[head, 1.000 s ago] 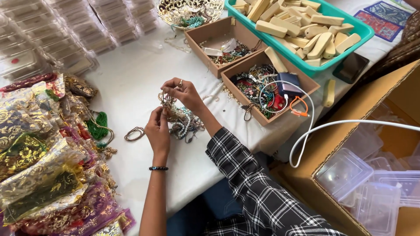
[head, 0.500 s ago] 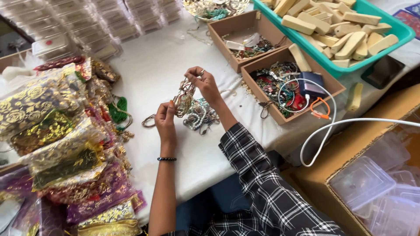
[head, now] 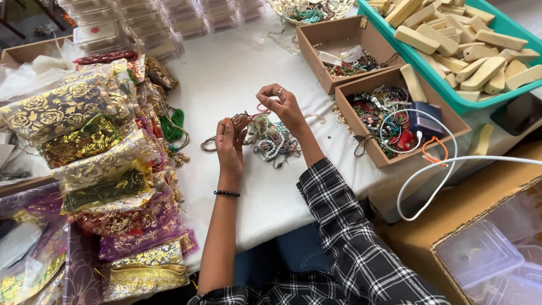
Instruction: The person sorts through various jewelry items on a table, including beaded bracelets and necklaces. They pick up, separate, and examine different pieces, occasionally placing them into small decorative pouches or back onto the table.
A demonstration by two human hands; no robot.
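Over a white table (head: 237, 73), my left hand (head: 228, 148) grips a tangled bunch of thin brown cords and bracelets (head: 241, 122). My right hand (head: 279, 104), with a ring on one finger, pinches a strand of the same bunch just above it. A small heap of beaded bracelets (head: 275, 144) lies on the table under and to the right of my hands. A black bead band sits on my left wrist.
Shiny gold, green and purple gift pouches (head: 96, 152) pile up at the left. Two brown cardboard boxes (head: 339, 31) (head: 451, 127) of jewellery stand at the right, one with a white cable (head: 429, 175). A teal tray (head: 451, 90) holds wooden pieces. Clear plastic boxes (head: 480, 260) sit lower right.
The view has shifted, so my hands now sit more central. My right hand has lifted a strand up from the bunch, while the left keeps its grip.
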